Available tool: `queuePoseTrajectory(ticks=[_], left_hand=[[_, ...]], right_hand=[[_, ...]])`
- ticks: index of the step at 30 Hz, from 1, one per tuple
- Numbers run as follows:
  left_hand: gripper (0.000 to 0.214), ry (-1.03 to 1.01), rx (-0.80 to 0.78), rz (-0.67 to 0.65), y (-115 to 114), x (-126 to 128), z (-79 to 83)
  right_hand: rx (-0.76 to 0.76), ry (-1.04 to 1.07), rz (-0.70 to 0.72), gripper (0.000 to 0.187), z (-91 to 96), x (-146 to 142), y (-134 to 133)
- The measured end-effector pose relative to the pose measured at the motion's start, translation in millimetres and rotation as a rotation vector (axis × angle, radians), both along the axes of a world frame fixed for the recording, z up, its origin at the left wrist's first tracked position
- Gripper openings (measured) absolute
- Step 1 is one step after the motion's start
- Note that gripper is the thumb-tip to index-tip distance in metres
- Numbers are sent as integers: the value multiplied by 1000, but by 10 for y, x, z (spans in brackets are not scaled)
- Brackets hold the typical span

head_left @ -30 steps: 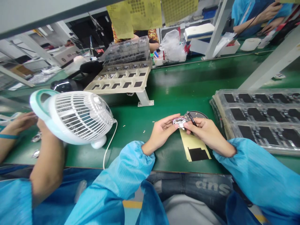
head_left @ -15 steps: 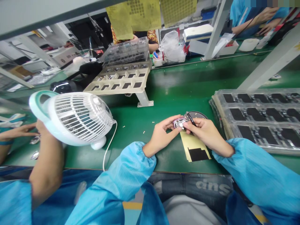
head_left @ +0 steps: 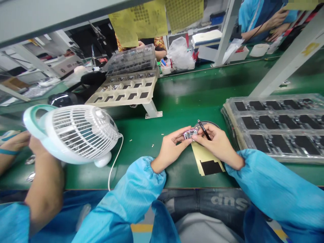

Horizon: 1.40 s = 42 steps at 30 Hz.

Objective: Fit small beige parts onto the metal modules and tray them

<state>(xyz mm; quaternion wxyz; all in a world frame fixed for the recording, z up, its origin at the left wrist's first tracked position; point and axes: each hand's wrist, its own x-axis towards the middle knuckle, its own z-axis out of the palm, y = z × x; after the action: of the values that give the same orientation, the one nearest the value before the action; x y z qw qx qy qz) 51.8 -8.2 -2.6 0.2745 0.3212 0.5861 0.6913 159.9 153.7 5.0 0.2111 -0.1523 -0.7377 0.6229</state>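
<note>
Head view: the small part [head_left: 189, 134] lies between the left hand's [head_left: 168, 148] fingertips, above the bench [head_left: 177, 175], its near right edge at the right thumb. Clear tray [head_left: 283, 157] at right holds black pieces [head_left: 282, 143] in rows; beige tray [head_left: 124, 102] beyond the fan [head_left: 83, 131] holds similar pieces. Left fingers are closed on the part; right hand [head_left: 219, 141] fingers are curled, gripping a black tool [head_left: 204, 130].

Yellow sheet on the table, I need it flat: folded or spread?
Spread: the yellow sheet lies flat, a black piece on it; the right hand hides part.
</note>
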Motion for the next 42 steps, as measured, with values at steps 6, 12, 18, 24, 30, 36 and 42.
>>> queuePoseTrajectory(ticks=[6,12,18,24,30,36,42], left_hand=[[55,-145,17,-42,-4,-18,36],[53,-117,13,-27,2,-10,27],[51,70,57,74,-18,17,14],[48,235,49,104,-24,44,23],[45,358,36,126,-27,37,27],[42,582,37,187,-27,45,43],[45,504,51,161,-9,48,26]], right_hand=[[-29,51,35,40,-31,-4,12],[1,84,14,40,-20,4,0],[24,13,-32,36,-5,30,7],[-6,-49,10,38,32,22,20],[-23,-91,-15,40,66,32,17],[-161,-161,17,47,41,30,38],[-161,-136,16,47,36,28,55]])
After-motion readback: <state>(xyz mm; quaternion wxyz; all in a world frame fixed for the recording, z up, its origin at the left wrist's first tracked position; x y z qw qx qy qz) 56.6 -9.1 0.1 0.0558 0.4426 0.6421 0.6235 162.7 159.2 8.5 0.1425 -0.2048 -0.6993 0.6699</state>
